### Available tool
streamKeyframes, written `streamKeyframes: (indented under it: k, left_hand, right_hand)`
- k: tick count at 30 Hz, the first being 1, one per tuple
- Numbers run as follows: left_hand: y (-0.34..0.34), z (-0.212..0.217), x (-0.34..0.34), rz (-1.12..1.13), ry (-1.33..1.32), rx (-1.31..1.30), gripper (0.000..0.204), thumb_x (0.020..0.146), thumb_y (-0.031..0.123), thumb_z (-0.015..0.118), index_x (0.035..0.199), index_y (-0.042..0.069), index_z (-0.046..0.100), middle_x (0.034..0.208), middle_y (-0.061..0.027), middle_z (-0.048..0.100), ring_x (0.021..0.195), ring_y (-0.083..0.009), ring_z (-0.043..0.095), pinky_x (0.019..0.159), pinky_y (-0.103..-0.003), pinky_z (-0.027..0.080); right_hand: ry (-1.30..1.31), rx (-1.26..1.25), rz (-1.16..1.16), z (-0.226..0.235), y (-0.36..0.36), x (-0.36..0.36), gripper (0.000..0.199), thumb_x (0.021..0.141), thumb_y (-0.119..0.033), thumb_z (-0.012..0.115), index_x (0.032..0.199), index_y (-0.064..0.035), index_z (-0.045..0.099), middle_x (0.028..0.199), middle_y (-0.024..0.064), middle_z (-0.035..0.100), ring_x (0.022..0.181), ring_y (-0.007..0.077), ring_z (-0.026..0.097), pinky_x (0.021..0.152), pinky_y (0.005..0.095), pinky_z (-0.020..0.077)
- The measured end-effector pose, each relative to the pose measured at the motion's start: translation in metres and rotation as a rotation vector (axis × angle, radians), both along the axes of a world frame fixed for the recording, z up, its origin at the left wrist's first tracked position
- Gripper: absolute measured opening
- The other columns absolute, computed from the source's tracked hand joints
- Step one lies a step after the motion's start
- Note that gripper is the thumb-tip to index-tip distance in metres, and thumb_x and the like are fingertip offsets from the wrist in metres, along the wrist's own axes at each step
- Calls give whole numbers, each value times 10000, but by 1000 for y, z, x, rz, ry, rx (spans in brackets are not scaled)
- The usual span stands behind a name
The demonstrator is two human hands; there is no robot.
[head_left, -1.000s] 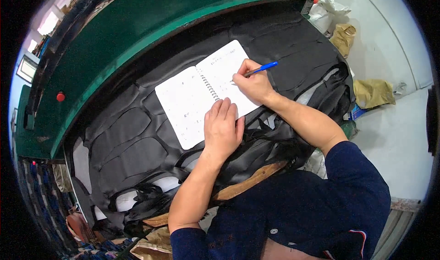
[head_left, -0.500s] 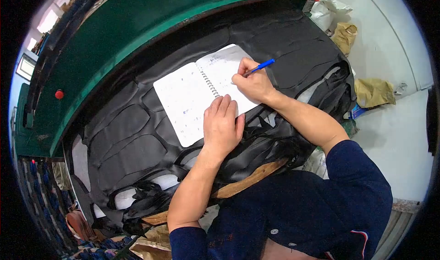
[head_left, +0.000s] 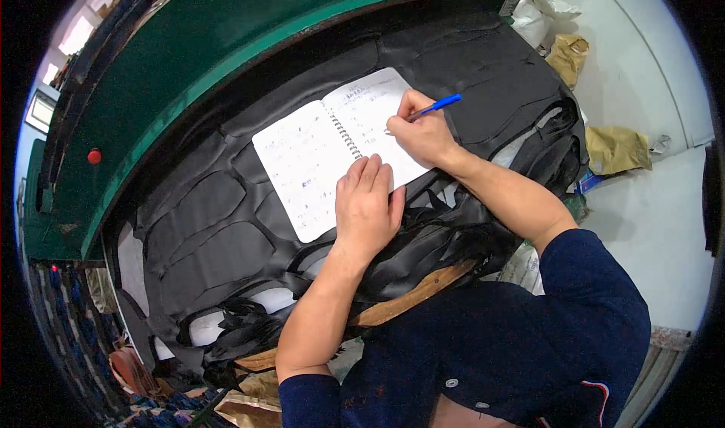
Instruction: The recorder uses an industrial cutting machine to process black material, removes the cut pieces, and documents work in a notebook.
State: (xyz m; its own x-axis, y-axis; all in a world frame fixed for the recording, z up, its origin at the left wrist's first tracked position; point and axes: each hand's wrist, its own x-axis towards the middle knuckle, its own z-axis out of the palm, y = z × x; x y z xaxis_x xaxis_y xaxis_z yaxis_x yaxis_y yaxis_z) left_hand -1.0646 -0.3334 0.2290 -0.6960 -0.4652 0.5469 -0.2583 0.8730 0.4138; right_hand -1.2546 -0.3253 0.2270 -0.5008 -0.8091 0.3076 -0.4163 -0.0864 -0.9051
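An open spiral notebook (head_left: pixel 317 156) with white pages lies on a pile of black cut fabric pieces (head_left: pixel 211 224). My left hand (head_left: pixel 368 205) rests flat on the notebook's lower edge, fingers together, pinning it down. My right hand (head_left: pixel 423 135) grips a blue pen (head_left: pixel 438 105) with its tip on the right-hand page. Faint handwriting covers both pages.
A large green machine body (head_left: pixel 226 43) with a red button (head_left: pixel 94 156) curves across the top. A wooden table edge (head_left: pixel 411 296) shows below the fabric. Tan and white bags (head_left: pixel 615 149) lie on the pale floor at right.
The notebook and both hands sit slightly lower and left in view; the right hand with the pen has shifted a little along the page. The left hand stays pressed on the notebook.
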Motion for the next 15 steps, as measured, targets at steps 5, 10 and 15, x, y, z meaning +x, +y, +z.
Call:
streamKeyframes:
  k: [5,10,15]
  left_hand:
    - [0,1,0,7,31,10,386,770,129,748,1109,-8,627,1192,-192,631,1122,-394,573,915,-474,460]
    - [-1,2,0,2,-12,15,406,781,141,732,1127,-37,615,1201,-219,613,1149,-389,553,928,-470,446]
    - [-1,3,0,15,-3,30,381,768,120,751,1107,-3,628,1210,-190,624,1135,-387,569,925,-470,456]
  right_hand:
    - [64,70,16,0,0,-4,179,761,-110,676,727,-18,527,639,68,560,618,114,523,539,309,416]
    - [107,58,3,0,0,-4,188,765,-121,679,731,-23,522,644,78,558,606,131,527,543,317,424]
    - [111,12,13,1,0,-2,198,769,-66,684,710,-37,498,651,3,529,621,57,467,527,260,384]
